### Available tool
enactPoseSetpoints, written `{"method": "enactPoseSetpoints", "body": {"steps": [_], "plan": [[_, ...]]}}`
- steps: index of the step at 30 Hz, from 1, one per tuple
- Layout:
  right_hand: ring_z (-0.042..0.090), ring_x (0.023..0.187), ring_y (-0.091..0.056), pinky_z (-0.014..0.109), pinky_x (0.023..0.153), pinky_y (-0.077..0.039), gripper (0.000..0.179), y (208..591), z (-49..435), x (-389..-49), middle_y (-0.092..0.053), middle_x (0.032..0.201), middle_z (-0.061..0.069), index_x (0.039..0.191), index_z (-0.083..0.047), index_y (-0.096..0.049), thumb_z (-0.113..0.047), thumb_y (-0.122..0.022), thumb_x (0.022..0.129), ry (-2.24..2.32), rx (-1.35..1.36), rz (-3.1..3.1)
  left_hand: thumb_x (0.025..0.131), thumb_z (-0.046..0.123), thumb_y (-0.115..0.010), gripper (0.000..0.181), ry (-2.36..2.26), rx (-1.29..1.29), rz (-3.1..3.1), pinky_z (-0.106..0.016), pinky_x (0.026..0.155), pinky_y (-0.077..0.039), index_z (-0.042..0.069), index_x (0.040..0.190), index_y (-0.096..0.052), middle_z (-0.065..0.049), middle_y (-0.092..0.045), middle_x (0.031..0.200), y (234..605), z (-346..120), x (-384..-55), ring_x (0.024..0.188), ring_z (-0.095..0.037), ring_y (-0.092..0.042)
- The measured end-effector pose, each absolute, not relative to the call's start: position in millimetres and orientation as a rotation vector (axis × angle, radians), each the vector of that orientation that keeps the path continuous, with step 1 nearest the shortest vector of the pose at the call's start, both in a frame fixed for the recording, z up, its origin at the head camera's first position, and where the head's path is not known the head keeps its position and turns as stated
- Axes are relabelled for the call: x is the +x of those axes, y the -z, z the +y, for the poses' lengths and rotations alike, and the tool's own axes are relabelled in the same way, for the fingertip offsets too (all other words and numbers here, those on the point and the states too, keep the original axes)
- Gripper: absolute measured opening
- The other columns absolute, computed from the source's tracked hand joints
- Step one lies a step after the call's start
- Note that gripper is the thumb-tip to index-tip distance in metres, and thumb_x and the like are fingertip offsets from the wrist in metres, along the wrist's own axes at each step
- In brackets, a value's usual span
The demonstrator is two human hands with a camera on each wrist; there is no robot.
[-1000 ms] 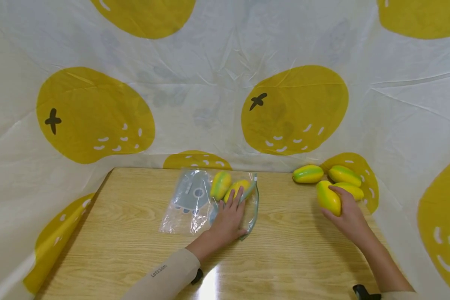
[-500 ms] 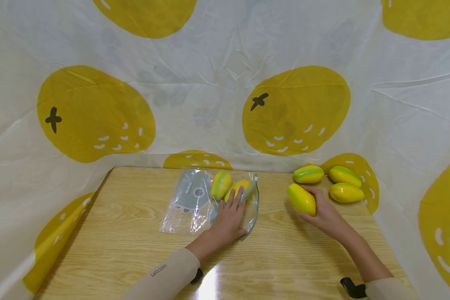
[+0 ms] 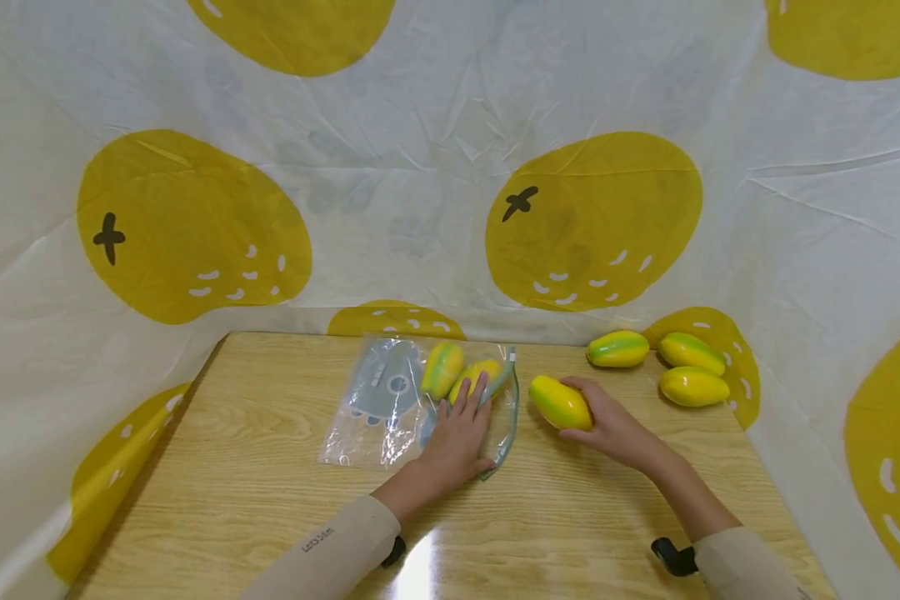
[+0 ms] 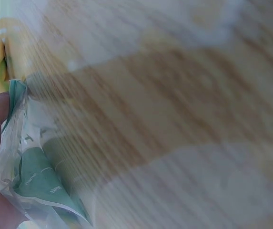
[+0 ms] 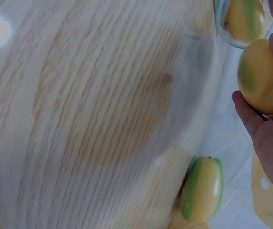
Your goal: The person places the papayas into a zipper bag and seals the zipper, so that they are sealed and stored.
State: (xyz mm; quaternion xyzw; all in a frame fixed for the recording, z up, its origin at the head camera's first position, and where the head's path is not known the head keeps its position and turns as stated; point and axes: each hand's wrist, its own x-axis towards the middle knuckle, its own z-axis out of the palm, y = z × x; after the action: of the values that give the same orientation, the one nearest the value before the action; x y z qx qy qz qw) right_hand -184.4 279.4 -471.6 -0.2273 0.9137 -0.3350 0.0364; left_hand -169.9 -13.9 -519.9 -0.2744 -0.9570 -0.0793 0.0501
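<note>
My right hand (image 3: 607,421) grips a yellow papaya with a green tinge (image 3: 561,403), thumb and fingers on opposite sides. It is just right of a clear zip bag (image 3: 345,442) with a blue-grey print. In the right wrist view the held papaya (image 5: 262,78) is close to the bag's green-edged mouth (image 5: 218,28). Two papayas lie inside the bag, a green-striped one (image 3: 442,371) and another (image 3: 487,369) partly behind my left fingers. My left hand (image 3: 456,442) rests on the bag with fingers extended, its thumb near the mouth's lower corner. The left wrist view shows the parted green edge (image 4: 16,95).
Three more papayas lie at the table's back right corner: one green-striped (image 3: 617,349), one behind (image 3: 692,353) and a yellower one (image 3: 694,387). A white cloth printed with large yellow fruit (image 3: 397,208) hangs behind and beside the wooden table (image 3: 255,517).
My right hand has carried the papaya leftward from the back right group to beside the bag's mouth. My left hand and the bag have stayed in place.
</note>
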Motion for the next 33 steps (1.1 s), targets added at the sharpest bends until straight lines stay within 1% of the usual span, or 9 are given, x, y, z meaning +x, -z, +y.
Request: {"method": "enactPoseSetpoints", "body": {"steps": [3,6,9,15,20,24,26,29,33], "plan": [[0.041,0.133,-0.053,0.063,0.108,-0.043,0.077,473.4,273.7,-188.4,-0.049,0.151,0.023,0.152,-0.002,-0.040,-0.017,-0.082,0.089,1.006,-0.721,2.765,0.076,0.056,-0.087,0.111,0.240,-0.834,-2.921,-0.068,0.113,-0.037,0.003,0.158,-0.036,-0.016,0.006,0.174,519.4,-13.6,-170.1,0.159,-0.042,-0.014],[0.043,0.137,-0.051,0.063,0.111,-0.042,0.077,474.3,268.8,-192.4,-0.050,0.152,0.022,0.153,-0.005,-0.042,-0.017,-0.083,0.088,0.983,-0.763,2.731,0.075,0.056,-0.087,0.109,0.237,-0.832,-2.917,-0.068,0.113,-0.038,0.003,0.157,-0.038,-0.016,0.005,0.174,518.7,-13.5,-170.0,0.159,-0.042,-0.014],[0.042,0.135,-0.052,0.064,0.110,-0.042,0.074,475.1,264.6,-196.3,-0.051,0.150,0.021,0.152,-0.007,-0.045,-0.017,-0.082,0.089,0.961,-0.838,2.704,0.076,0.057,-0.087,0.107,0.232,-0.829,-2.919,-0.067,0.114,-0.038,0.003,0.156,-0.040,-0.015,0.005,0.175,517.7,-13.5,-170.1,0.159,-0.042,-0.015],[0.037,0.130,-0.054,0.063,0.108,-0.045,0.073,476.6,257.4,-203.6,-0.053,0.145,0.018,0.154,-0.009,-0.046,-0.015,-0.081,0.090,0.910,-0.930,2.662,0.077,0.057,-0.086,0.111,0.237,-0.828,-2.937,-0.067,0.114,-0.037,0.004,0.160,-0.034,-0.014,0.007,0.175,516.5,-13.0,-169.1,0.160,-0.040,-0.013],[0.042,0.136,-0.051,0.064,0.112,-0.041,0.074,477.4,253.8,-208.0,-0.052,0.150,0.021,0.155,-0.007,-0.043,-0.012,-0.079,0.090,0.904,-0.918,2.618,0.078,0.056,-0.085,0.114,0.252,-0.832,-2.956,-0.067,0.115,-0.036,0.004,0.162,-0.028,-0.013,0.009,0.174,516.4,-12.4,-167.9,0.160,-0.040,-0.011],[0.043,0.139,-0.049,0.064,0.113,-0.039,0.077,478.0,252.4,-210.0,-0.050,0.153,0.021,0.155,-0.006,-0.040,-0.013,-0.080,0.090,0.924,-0.846,2.619,0.078,0.056,-0.085,0.114,0.247,-0.834,-2.949,-0.068,0.115,-0.036,0.004,0.162,-0.028,-0.013,0.009,0.174,516.7,-12.8,-168.3,0.160,-0.041,-0.011],[0.042,0.138,-0.051,0.063,0.113,-0.041,0.076,479.2,251.0,-211.6,-0.051,0.152,0.021,0.153,-0.006,-0.039,-0.013,-0.081,0.089,0.943,-0.822,2.622,0.078,0.056,-0.086,0.115,0.248,-0.837,-2.946,-0.069,0.114,-0.035,0.003,0.162,-0.028,-0.013,0.009,0.174,516.3,-13.4,-168.5,0.160,-0.041,-0.011],[0.041,0.135,-0.053,0.062,0.111,-0.043,0.073,482.1,248.3,-214.9,-0.053,0.148,0.022,0.148,-0.003,-0.042,-0.013,-0.083,0.088,0.937,-0.847,2.647,0.078,0.054,-0.086,0.117,0.264,-0.850,-2.944,-0.070,0.114,-0.034,0.004,0.163,-0.025,-0.013,0.009,0.175,515.6,-14.1,-168.8,0.160,-0.041,-0.009],[0.042,0.129,-0.054,0.063,0.108,-0.045,0.071,485.3,244.1,-218.7,-0.053,0.142,0.024,0.148,-0.003,-0.047,-0.014,-0.083,0.088,0.896,-0.869,2.695,0.078,0.053,-0.086,0.119,0.280,-0.869,-2.942,-0.072,0.114,-0.032,0.004,0.164,-0.021,-0.013,0.008,0.175,515.7,-13.7,-169.2,0.160,-0.041,-0.006]]}}
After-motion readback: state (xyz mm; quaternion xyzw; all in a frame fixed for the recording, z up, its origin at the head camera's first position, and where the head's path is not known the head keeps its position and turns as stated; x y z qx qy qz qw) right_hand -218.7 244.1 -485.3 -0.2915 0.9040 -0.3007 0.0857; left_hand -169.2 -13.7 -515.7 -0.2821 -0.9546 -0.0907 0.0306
